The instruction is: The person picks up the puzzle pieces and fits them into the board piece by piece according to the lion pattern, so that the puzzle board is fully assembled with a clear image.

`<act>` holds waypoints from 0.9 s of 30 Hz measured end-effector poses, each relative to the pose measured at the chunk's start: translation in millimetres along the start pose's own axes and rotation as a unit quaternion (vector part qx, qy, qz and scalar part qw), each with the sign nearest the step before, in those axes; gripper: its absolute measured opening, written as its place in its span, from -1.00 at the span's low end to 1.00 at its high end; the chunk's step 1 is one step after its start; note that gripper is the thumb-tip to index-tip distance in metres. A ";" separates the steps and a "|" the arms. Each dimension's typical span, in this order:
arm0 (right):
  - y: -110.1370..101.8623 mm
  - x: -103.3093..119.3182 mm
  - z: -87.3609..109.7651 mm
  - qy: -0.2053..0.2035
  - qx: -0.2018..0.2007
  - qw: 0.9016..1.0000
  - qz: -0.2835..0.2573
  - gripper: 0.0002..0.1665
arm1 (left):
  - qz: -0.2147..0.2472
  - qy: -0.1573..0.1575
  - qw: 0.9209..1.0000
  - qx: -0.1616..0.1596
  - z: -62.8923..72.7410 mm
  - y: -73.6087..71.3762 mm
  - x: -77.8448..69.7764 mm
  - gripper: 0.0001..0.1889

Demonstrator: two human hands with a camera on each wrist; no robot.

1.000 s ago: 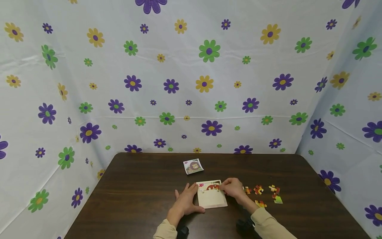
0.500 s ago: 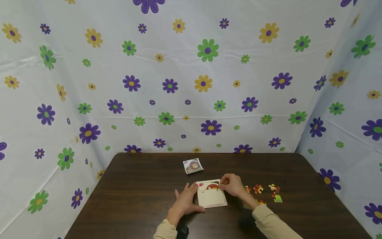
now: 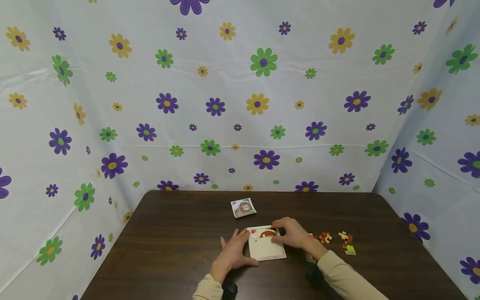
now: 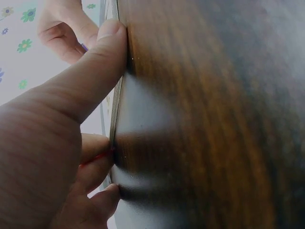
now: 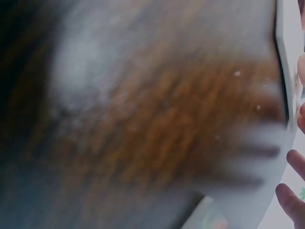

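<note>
A pale puzzle tray (image 3: pixel 267 251) lies on the dark table. Joined pieces with a pink flower and red-brown mane (image 3: pixel 267 234) fill its upper part, and the lower part is bare. My left hand (image 3: pixel 233 252) rests along the tray's left side, fingers spread and thumb at the near left corner; in the left wrist view the thumb (image 4: pixel 102 57) lies against the tray's edge. My right hand (image 3: pixel 294 233) spans the upper right corner, index finger at the far edge and thumb over the pieces; the palm hides that corner. In the right wrist view several fingertips (image 5: pixel 291 205) show apart.
Several loose puzzle pieces (image 3: pixel 325 237) lie right of the tray, one with a green corner (image 3: pixel 350 250); others are partly behind the right forearm. A lion picture card (image 3: pixel 243 207) lies beyond the tray. A flowered cloth (image 3: pixel 225 87) hangs behind the table (image 3: pixel 180 237).
My right hand has shifted slightly left over the tray's upper right corner; its thumb and index finger, pinched together earlier, have spread apart. The left hand stays on the tray.
</note>
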State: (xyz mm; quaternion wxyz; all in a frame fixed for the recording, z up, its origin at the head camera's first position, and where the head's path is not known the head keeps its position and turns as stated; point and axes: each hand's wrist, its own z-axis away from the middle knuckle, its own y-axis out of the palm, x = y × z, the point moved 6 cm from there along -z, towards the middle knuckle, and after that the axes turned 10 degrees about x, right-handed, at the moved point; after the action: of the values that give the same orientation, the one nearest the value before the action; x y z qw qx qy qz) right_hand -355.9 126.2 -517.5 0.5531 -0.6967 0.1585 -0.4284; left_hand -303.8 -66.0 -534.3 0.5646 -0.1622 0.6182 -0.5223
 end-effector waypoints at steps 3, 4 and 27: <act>0.6 0.7 -0.6 0.002 0.011 1.000 0.012 -0.53 | -0.001 0.000 1.000 0.002 -0.7 -0.8 -0.8 0.01; 0.5 0.9 -0.8 0.003 0.013 1.000 0.013 -0.53 | -0.001 0.000 1.000 0.003 -0.9 -1.0 -0.9 0.01; 7.3 4.8 -3.4 -0.028 0.016 0.999 0.036 -0.66 | -0.003 0.000 1.000 -0.003 -0.4 -1.2 -0.5 0.00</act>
State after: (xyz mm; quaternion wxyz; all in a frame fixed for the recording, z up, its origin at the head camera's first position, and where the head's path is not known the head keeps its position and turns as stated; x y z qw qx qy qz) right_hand -353.9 118.3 -522.0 0.5832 -0.6938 0.1608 -0.3907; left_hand -304.5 -65.9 -533.2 0.5621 -0.1657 0.6194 -0.5225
